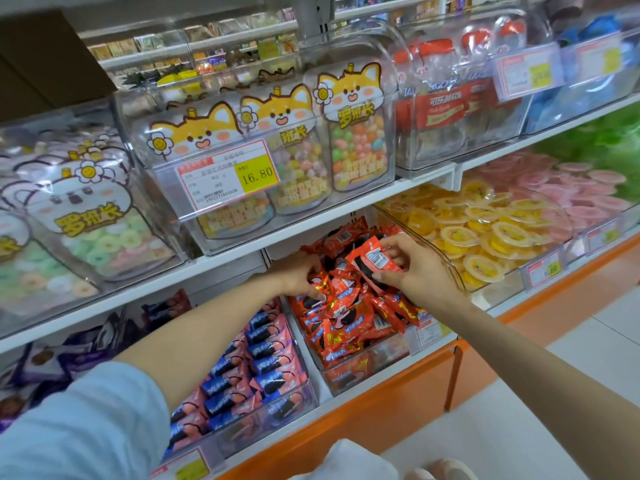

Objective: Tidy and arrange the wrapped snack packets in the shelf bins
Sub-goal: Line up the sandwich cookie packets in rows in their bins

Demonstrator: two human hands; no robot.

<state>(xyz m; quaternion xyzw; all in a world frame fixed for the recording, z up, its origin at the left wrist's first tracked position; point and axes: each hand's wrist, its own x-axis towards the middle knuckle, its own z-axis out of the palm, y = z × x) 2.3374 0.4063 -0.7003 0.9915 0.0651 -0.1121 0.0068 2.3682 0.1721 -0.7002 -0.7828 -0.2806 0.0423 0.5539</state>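
Note:
A clear bin [367, 368] on the lower shelf holds a heap of red wrapped cookie packets [349, 317]. My right hand [415, 271] is above the heap and pinches one red packet [372, 259] between thumb and fingers, barcode side up. At the heap's left side my left hand [298, 273] reaches in with fingers curled round another red packet [320, 289]. To the left, a second clear bin [263, 410] holds pink and blue packets [259, 358] standing in rows.
The white shelf above [242, 251] carries clear bins of candy jars with a yellow price tag [256, 174]. Yellow and pink jelly cups [485, 230] fill bins to the right. Purple packets [69, 358] lie at lower left. The orange shelf base [381, 410] meets a pale floor.

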